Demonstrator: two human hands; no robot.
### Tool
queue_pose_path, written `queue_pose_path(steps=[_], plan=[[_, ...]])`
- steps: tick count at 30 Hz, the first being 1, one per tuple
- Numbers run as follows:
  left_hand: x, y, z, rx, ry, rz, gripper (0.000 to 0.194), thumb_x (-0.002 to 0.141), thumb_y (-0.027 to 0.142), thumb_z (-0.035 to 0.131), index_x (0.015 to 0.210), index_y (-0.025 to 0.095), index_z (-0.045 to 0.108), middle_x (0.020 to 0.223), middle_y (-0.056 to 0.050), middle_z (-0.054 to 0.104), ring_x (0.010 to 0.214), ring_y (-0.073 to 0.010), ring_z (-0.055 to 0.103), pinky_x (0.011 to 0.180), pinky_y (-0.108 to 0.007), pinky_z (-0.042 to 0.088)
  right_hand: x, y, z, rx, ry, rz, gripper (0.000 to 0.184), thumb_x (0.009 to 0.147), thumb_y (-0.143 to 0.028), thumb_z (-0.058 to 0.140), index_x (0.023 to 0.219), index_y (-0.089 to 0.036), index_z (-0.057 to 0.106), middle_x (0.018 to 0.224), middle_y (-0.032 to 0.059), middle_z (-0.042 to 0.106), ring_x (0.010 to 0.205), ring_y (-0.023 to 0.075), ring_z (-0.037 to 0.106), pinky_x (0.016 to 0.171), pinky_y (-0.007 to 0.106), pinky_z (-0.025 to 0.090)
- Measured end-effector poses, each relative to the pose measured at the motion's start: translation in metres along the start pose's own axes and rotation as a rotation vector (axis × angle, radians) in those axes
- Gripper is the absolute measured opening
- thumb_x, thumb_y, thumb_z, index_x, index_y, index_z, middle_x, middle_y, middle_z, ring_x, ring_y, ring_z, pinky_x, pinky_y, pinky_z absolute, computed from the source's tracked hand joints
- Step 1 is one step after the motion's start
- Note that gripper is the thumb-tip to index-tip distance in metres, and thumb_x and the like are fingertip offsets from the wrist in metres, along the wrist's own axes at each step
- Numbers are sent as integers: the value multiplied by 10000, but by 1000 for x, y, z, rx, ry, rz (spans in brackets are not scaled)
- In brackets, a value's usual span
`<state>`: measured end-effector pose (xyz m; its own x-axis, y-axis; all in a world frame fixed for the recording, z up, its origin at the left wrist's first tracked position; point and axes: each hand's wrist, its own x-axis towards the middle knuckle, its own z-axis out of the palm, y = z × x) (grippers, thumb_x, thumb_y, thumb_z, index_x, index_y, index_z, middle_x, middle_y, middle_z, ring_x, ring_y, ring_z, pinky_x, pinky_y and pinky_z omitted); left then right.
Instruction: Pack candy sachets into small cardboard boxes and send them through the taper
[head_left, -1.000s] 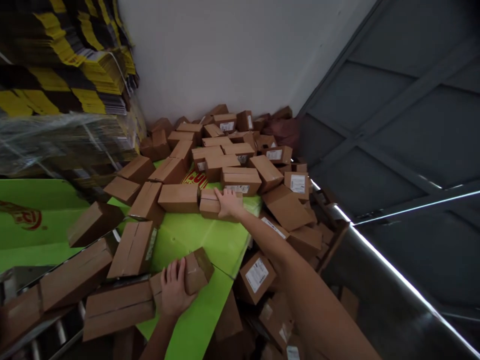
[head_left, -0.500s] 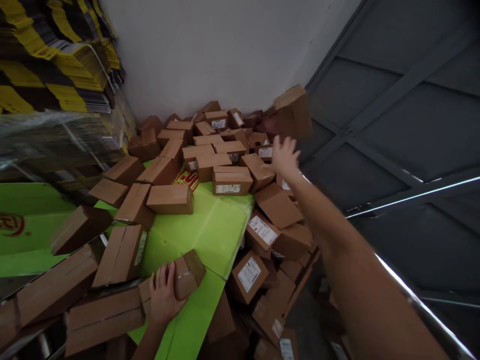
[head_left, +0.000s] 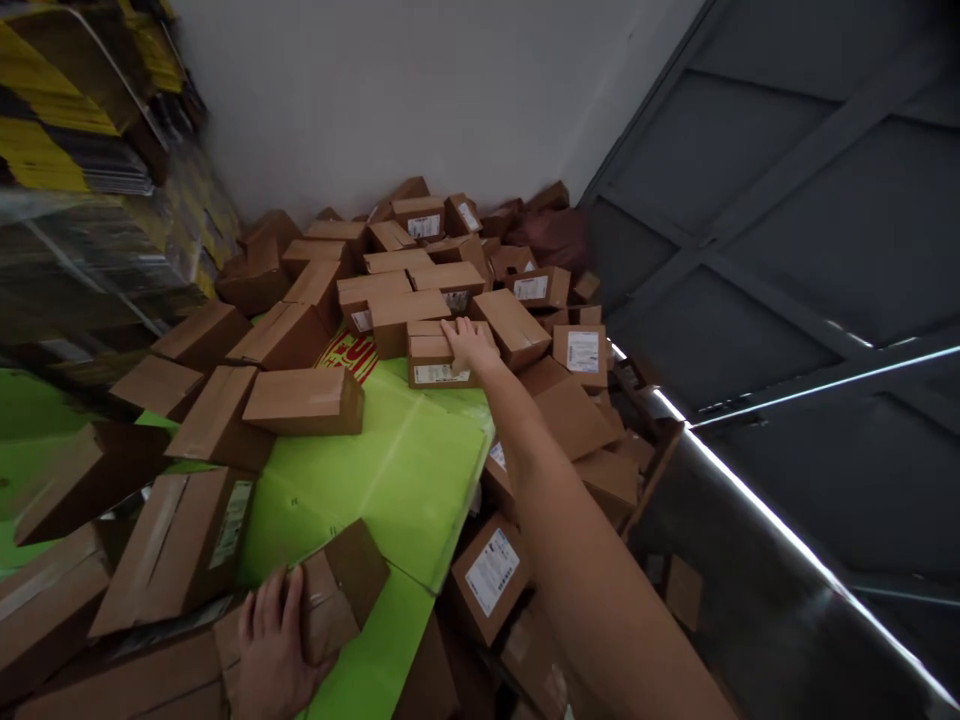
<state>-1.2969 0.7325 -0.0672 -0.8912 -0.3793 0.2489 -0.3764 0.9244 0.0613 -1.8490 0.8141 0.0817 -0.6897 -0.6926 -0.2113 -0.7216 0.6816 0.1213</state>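
My right hand [head_left: 466, 345] reaches far forward and lies with its fingers over the top of a small brown carton with a white label [head_left: 437, 361], which sits at the far edge of the green sheet [head_left: 375, 470]. Down at the near edge, my left hand [head_left: 271, 648] rests with its fingers laid flat over a small tilted carton [head_left: 337, 590]. All around lies a heap of brown cardboard cartons [head_left: 405, 270] running back to the white wall.
Larger cartons [head_left: 180, 545] lie at the left on the green sheet. A stack of yellow-and-black flat cardboard under plastic wrap [head_left: 67, 150] stands at the far left. A grey metal door [head_left: 787, 220] and a shiny metal rail [head_left: 750, 500] bound the right side.
My right hand lifted a carton off the green sheet and threw it toward the back right of the heap, then came back down onto another labelled carton. My left hand stayed on its carton.
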Motion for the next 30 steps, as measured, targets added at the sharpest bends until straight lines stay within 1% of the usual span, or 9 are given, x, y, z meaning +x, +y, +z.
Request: queue_pose_path(steps=[7,11,13,16,18,20,25,27,30], plan=[[3,2,-4,-29,19,-17,1061,670,505,601,1554,157,128,1398,-216,429,1297,-381,415,1147,-586,250,-72,-10,-16,-12,164,-118,1158,607,-375,789,1576,-134,203,1372,212,419,1208,397,384,1083,485,302],[7,3,-7,-32,19,-6,1043,700,544,577,1554,149,126,1401,-223,422,1286,-386,421,1138,-589,259,-106,4,-65,-28,211,-254,1140,584,-376,825,1561,-222,256,1355,183,411,1214,379,369,1061,472,326],[9,4,-8,-14,33,4,1058,700,568,572,1554,133,121,1397,-237,417,1270,-400,426,1121,-596,277,-96,33,-101,-14,332,-126,1139,664,-418,793,1583,-199,156,1435,223,321,1287,422,294,1077,548,277],[11,4,-10,10,50,24,1080,697,593,564,1555,122,110,1377,-242,425,1242,-407,437,1096,-599,302,-57,87,-133,68,573,313,1144,811,-589,661,1579,-93,-27,1537,328,50,1388,507,93,1043,710,155],[11,4,-11,12,51,29,1087,696,590,563,1558,125,94,1368,-236,430,1238,-403,439,1091,-591,312,-32,111,-122,165,584,510,1191,813,-720,589,1567,-50,-45,1532,374,-48,1408,534,32,1007,758,133],[11,5,-11,18,45,21,1081,697,573,555,1560,125,84,1372,-236,425,1240,-406,435,1088,-593,315,-19,115,-86,258,478,562,1279,730,-795,622,1573,-61,-2,1536,385,-28,1418,543,47,1014,764,137],[10,6,-8,21,24,25,1036,712,547,503,1556,111,89,1388,-253,399,1245,-417,426,1067,-618,324,-25,86,13,391,148,682,1348,561,-667,817,1581,-121,123,1533,366,111,1398,550,167,1043,729,220],[10,6,-7,12,14,24,1051,714,584,504,1555,109,88,1402,-257,384,1265,-424,407,1078,-622,313,-27,78,25,400,178,734,1231,597,-528,823,1574,-153,175,1502,330,202,1361,505,258,1009,678,330],[9,6,-7,-4,-5,12,1067,715,621,512,1553,111,92,1425,-257,364,1298,-430,378,1108,-626,277,-30,71,16,417,256,719,1068,628,-386,789,1537,-191,263,1419,268,312,1296,439,335,941,601,433]])
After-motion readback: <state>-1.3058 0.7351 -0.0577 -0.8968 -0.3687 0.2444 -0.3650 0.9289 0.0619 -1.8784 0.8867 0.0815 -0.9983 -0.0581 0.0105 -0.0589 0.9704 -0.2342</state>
